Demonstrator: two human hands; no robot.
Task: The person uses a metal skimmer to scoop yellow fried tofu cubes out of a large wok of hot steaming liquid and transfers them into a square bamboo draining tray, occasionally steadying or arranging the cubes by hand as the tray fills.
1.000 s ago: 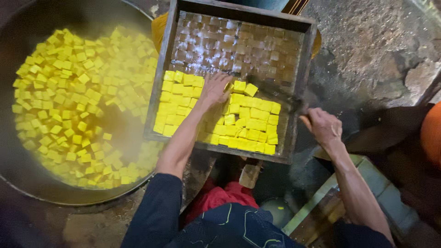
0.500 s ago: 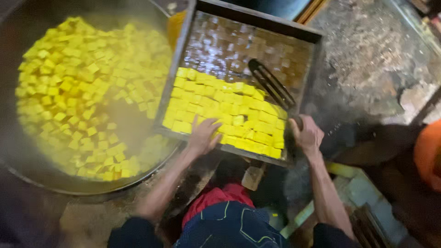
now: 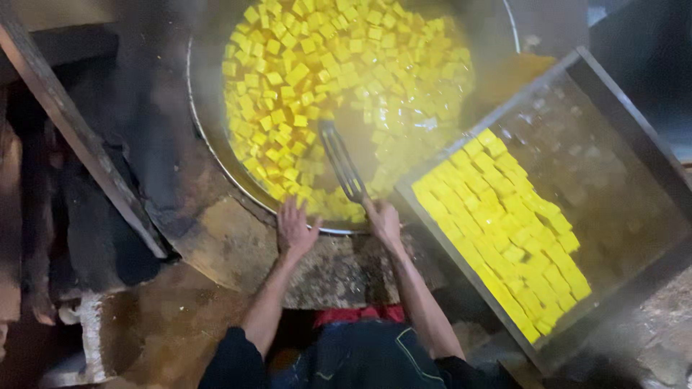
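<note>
- Two bare hands reach forward over a rough, stained stone ledge [image 3: 339, 270] that rims a big round pan [image 3: 216, 155] set into it.
- Left hand [image 3: 295, 229] lies flat on the ledge at the pan's near edge, fingers spread, its grip released and holding nothing.
- Right hand [image 3: 383, 222] has its grip clenched on the handle of a dark slotted spatula [image 3: 342, 164], whose blade points away over the pan.
- Yellow cubes [image 3: 339, 79] crowd the pan in cloudy yellow liquid, with steam hazing the view above them.
- To the right, a dark rectangular metal tray [image 3: 627, 122] sits tilted, one corner just beside the pan's rim; more yellow cubes [image 3: 504, 230] lie packed along its near side, while its far part is bare and wet.
- Left of the pan, the masonry is blackened with soot, and a long dark wooden plank [image 3: 79, 137] runs slantwise across it.
- Below the ledge show dark sleeves, dark trousers and a strip of red cloth [image 3: 360, 314].
- Rough greyish ground [image 3: 649, 346] shows at the lower right; the room is dim.
</note>
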